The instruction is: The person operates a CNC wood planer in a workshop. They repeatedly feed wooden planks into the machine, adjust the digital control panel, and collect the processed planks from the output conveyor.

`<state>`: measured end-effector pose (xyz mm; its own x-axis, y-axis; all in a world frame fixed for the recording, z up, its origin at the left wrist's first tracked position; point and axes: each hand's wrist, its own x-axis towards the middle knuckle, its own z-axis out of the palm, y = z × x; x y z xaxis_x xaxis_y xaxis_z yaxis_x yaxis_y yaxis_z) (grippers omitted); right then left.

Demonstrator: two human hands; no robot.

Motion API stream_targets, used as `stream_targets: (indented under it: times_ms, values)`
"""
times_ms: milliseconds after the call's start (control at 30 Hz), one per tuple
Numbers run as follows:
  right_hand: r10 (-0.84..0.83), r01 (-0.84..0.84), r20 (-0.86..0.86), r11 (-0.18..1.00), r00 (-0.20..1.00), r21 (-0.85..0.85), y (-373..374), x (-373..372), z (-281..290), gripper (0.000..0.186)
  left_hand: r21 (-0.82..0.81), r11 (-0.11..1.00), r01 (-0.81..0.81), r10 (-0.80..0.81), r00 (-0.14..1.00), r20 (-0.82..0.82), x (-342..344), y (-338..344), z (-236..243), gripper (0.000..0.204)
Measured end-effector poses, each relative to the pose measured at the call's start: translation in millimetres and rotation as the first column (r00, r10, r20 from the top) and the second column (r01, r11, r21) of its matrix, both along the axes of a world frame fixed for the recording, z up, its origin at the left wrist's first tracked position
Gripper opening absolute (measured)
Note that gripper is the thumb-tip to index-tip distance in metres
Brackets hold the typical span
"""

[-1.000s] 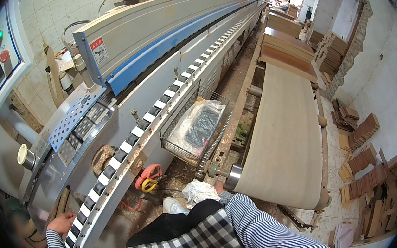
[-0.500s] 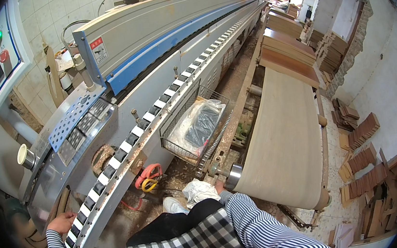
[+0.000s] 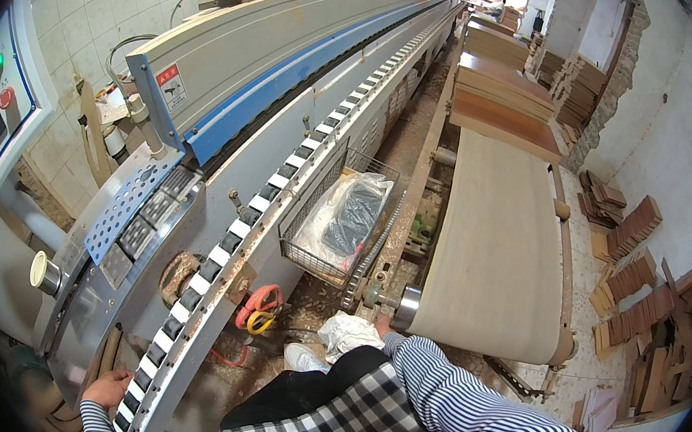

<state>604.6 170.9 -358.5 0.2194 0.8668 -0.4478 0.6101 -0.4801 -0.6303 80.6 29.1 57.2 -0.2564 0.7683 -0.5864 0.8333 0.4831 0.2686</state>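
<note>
My left hand rests against the near end of the roller rail, its visible fingers stretched toward the black and white rollers. No object shows in it. My right hand is beside the metal end roller of the belt conveyor. Most of that hand lies behind my striped sleeve, so its fingers are hidden. A crumpled white cloth sits just left of it. On the far part of the belt lie stacked brown boards.
An edge-banding machine with a blue rail runs along the left, its control panel nearest. Between rail and conveyor are a wire basket with plastic-wrapped contents and orange-handled tool. Board stacks stand at right. A person is far off.
The stacked boards on the conveyor have shifted slightly nearer to me. The distant person has moved a little. Both my hands keep their places.
</note>
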Motion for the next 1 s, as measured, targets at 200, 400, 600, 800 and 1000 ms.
stream_targets:
  times_ms: [200, 400, 600, 800, 1000]
  values:
    - [-0.015, 0.016, -0.027, 1.0, 1.0, 0.002, 1.9, -1.1, 2.5, 0.021, -0.021, 0.998, -0.065, 0.065, 0.998, -0.025, -3.1, -1.0, -5.4, 0.038]
    - [-0.024, 0.024, -0.052, 1.0, 0.998, -0.007, 0.0, -0.2, 10.3, 0.021, -0.013, 0.999, -0.05, 0.05, 0.999, 0.002, -2.5, -0.4, -4.2, 0.037]
    - [-0.03, 0.029, -0.073, 0.999, 0.997, -0.015, 0.2, 2.1, 13.7, 0.021, -0.003, 0.998, -0.068, 0.068, 0.996, 0.059, -6.1, -1.4, -6.8, 0.035]
    - [-0.054, 0.054, -0.078, 0.998, 0.996, 0.008, -3.7, 0.4, 16.2, 0.021, -0.001, 0.998, -0.057, 0.057, 0.997, 0.059, -5.0, -0.2, -5.7, 0.035]
    - [0.034, -0.049, -0.102, 0.988, 0.994, -0.147, -1.6, -1.7, 47.7, 0.032, 0.007, 0.998, -0.065, 0.064, 0.996, 0.065, -10.5, -1.9, -11.0, 0.035]
